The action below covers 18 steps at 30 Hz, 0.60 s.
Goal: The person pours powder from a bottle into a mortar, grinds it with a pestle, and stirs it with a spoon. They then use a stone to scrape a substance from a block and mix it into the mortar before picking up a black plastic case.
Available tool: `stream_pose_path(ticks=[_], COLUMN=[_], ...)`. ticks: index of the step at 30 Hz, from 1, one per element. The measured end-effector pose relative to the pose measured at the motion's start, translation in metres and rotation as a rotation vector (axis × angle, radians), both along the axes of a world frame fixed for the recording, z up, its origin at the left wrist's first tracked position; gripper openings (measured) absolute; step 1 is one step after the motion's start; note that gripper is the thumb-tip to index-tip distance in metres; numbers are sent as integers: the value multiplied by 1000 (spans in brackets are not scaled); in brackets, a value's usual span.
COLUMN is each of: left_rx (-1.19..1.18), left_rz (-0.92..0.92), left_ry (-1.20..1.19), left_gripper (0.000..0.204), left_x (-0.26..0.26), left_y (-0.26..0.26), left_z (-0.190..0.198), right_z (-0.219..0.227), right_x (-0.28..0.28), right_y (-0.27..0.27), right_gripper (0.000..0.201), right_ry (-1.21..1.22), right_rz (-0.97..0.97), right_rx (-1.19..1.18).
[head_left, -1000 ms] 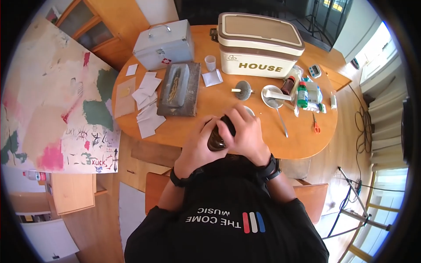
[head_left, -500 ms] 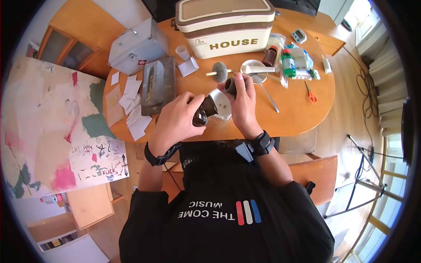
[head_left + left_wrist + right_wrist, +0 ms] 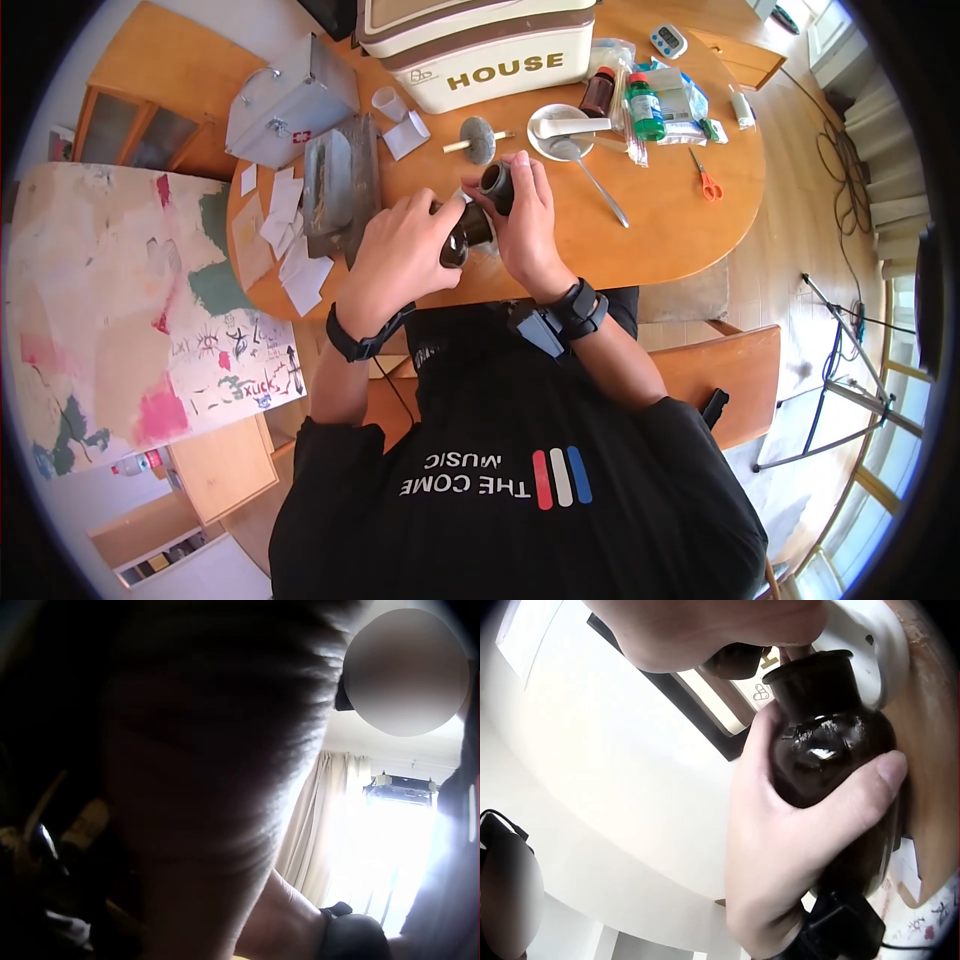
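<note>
Left hand curled around tilted brown bottle, right hand pinching its dark cap over table.

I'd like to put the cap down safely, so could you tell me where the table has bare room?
Bare wood lies right of the right hand, between the spoon and the scissors, down to the table edge. It is crowded around the dish, the bottles and the papers.
</note>
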<state>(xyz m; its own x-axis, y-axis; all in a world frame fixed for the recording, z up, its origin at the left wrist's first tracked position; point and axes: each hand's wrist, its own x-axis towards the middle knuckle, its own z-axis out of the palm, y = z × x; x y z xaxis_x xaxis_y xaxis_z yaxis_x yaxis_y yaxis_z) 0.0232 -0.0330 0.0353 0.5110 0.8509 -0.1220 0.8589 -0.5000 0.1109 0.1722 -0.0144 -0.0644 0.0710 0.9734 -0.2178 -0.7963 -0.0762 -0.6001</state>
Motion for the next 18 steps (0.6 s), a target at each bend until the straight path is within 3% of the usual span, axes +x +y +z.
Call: stream_pose_path(ticks=[4,8,11,15,18], left_rx=[19,5,-20,-91,-105], left_rz=[1,33,76,118,122], left_ry=[-15,-86,-138,-218,-260], left_gripper=[71,72,73,73,74], left_x=[-1,-8,-14,-19,-20], left_y=[-1,-3,-7,-10,-11], left_z=[-1,-2,-3,-2,-4], right_z=[15,-6,-15,-21,-34], right_x=[0,25,58,79,95], right_y=[-3,0,-4,-18,-30], right_gripper=[36,36,36,25,35], right_ry=[-11,-491,-656,-358,-606], right_rz=[-28,-125,-88,12,172], right_rx=[-48,70,130,-35,61])
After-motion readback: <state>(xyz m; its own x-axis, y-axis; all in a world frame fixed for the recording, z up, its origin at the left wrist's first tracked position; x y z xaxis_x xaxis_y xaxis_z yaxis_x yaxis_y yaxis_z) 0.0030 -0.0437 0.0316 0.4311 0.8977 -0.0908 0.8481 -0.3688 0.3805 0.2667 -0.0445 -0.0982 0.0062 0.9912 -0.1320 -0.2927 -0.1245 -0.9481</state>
